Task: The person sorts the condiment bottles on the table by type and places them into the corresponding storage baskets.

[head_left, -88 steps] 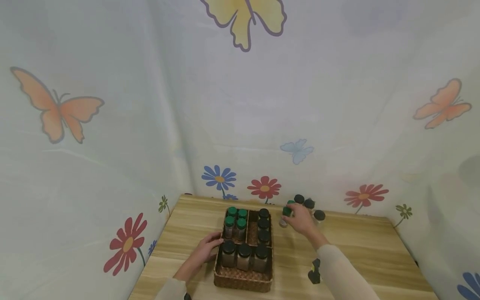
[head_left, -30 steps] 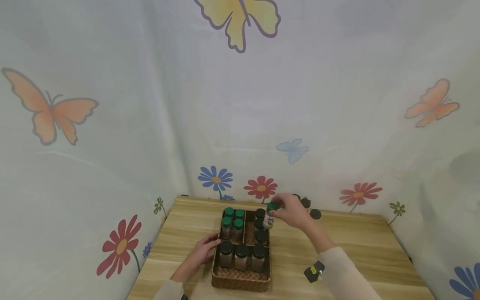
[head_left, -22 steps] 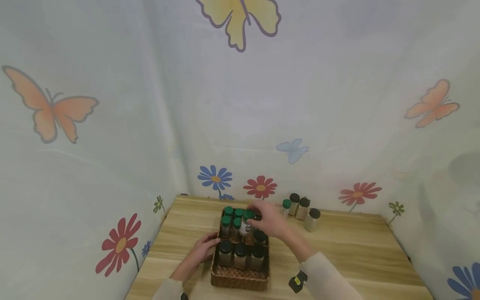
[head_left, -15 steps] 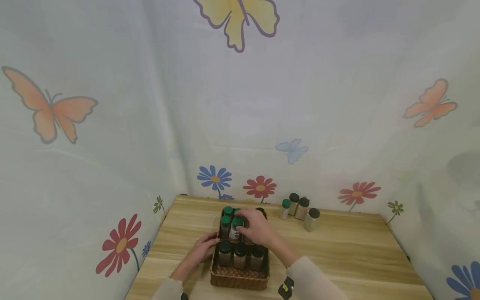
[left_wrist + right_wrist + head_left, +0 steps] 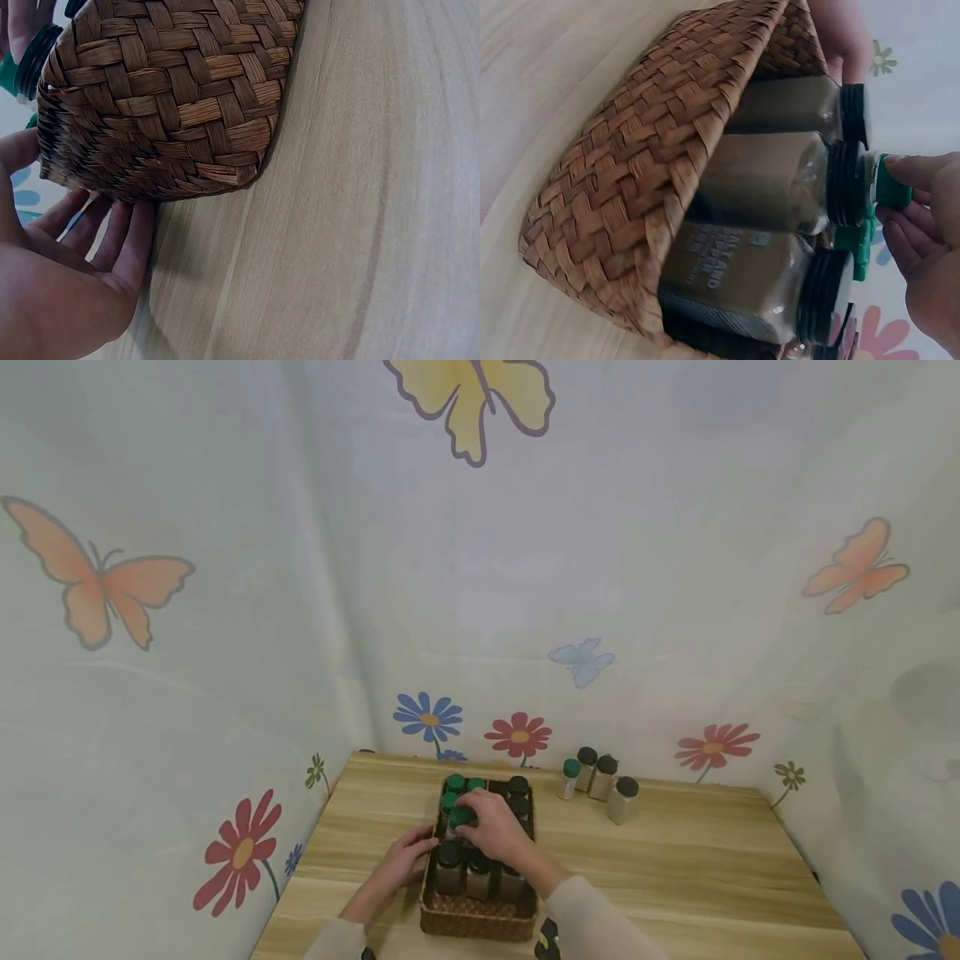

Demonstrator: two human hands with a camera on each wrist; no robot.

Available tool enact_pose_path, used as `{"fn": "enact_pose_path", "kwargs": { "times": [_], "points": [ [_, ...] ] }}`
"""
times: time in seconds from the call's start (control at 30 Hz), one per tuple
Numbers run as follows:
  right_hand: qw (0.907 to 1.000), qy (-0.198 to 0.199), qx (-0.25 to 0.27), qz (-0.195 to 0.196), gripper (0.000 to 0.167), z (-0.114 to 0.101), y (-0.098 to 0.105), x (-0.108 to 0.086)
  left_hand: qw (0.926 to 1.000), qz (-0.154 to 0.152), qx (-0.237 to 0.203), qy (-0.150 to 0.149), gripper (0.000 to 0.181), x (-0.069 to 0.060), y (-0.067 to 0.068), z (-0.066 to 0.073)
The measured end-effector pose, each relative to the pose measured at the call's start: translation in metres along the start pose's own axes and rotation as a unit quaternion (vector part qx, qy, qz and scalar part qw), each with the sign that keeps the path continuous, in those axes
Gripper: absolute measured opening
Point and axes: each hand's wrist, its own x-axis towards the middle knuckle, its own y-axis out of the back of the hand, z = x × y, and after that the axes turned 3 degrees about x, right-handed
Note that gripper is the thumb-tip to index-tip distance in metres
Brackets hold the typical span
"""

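A woven basket (image 5: 477, 928) with compartments stands on the wooden table. My right hand (image 5: 497, 828) pinches a spice jar by its green cap (image 5: 459, 817), above the basket's back left compartment. The right wrist view shows thumb and fingers on that cap (image 5: 895, 184); the jar's lower part is hidden behind black-capped jars (image 5: 761, 184). Several green-capped jars (image 5: 454, 783) stand in that compartment. Larger black-capped jars (image 5: 478, 878) fill the front one. My left hand (image 5: 405, 862) rests against the basket's left side, its fingers (image 5: 135, 244) fairly straight against the woven wall (image 5: 172, 97).
Right of the basket, near the table's back edge, stand a green-capped jar (image 5: 568, 779) and three black-capped jars (image 5: 622, 801). More black-capped jars (image 5: 518, 787) stand in the basket's back right compartment. Patterned fabric (image 5: 660, 610) hangs behind the table.
My right hand has taken a green-capped jar from the group at the back right and carried it left over the basket's back left compartment. The left hand has stayed at the basket's side.
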Motion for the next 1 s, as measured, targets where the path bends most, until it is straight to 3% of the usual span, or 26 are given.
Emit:
{"fn": "enact_pose_path", "kwargs": {
  "times": [0.23, 1.0],
  "points": [
    [0.9999, -0.007, -0.012, -0.004, 0.035, 0.003, -0.015, 0.005, 1.0, 0.002, 0.0, 0.0, 0.069, -0.001, 0.0, 0.002],
    [0.9972, -0.014, -0.071, -0.017, 0.033, 0.004, -0.029, 0.008, 0.9998, 0.015, -0.009, 0.005, 0.065, -0.001, -0.002, 0.003]
  ]
}}
